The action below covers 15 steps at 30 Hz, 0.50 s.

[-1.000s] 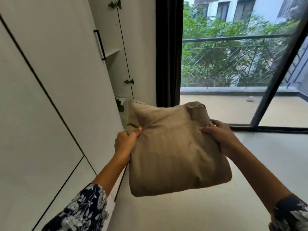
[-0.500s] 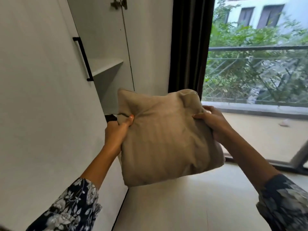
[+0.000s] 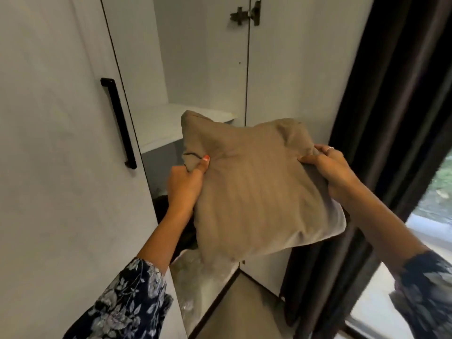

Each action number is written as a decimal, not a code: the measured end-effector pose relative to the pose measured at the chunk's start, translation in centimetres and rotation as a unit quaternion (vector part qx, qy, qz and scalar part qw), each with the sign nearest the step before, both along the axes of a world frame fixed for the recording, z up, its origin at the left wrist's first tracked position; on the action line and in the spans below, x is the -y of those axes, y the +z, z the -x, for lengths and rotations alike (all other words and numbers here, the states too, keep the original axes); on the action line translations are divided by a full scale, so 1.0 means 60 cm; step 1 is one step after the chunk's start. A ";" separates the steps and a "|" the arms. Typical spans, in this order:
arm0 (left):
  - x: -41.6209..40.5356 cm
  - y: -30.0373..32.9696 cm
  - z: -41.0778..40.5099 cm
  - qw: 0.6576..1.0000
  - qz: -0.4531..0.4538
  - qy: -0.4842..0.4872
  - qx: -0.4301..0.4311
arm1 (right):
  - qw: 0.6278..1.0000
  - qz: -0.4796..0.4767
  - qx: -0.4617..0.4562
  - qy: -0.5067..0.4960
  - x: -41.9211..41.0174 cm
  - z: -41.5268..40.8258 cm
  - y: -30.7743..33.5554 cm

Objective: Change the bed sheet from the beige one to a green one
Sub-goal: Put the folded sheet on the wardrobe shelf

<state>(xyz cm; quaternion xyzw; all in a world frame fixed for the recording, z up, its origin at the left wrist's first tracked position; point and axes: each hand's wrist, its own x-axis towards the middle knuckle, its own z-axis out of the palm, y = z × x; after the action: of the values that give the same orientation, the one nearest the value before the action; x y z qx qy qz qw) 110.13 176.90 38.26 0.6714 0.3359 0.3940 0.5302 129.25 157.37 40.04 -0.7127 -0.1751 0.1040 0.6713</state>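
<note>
The folded beige sheet (image 3: 259,189) is held in the air between both hands, in front of an open wardrobe. The left hand (image 3: 186,187) grips the sheet's left edge, thumb pressed on top. The right hand (image 3: 327,167) grips the upper right corner, fingers curled over the fabric. Beyond the hands lies a white shelf (image 3: 161,128). Left of the left hand, a wardrobe door (image 3: 61,155) carries a black handle (image 3: 118,123). A dark curtain (image 3: 391,94) hangs beyond the right hand.
</note>
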 end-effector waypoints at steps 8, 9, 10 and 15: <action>-0.178 0.082 -0.169 0.994 -0.005 0.107 0.007 | 0.996 -0.002 0.041 0.082 -0.223 -0.213 0.096; -0.196 0.090 -0.180 0.993 -0.003 0.117 0.007 | 0.994 0.000 0.053 0.095 -0.247 -0.227 0.110; -0.219 0.100 -0.192 0.992 -0.001 0.129 0.008 | 0.991 -0.002 0.063 0.115 -0.278 -0.244 0.128; -0.321 0.164 -0.226 0.973 0.006 0.220 0.072 | 0.971 -0.011 0.116 0.211 -0.449 -0.312 0.214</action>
<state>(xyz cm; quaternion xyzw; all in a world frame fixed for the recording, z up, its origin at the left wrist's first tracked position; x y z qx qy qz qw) 123.71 196.17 48.09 0.5477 0.4388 0.5463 0.4571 147.97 184.29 52.90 -0.6593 -0.3992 0.1584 0.6172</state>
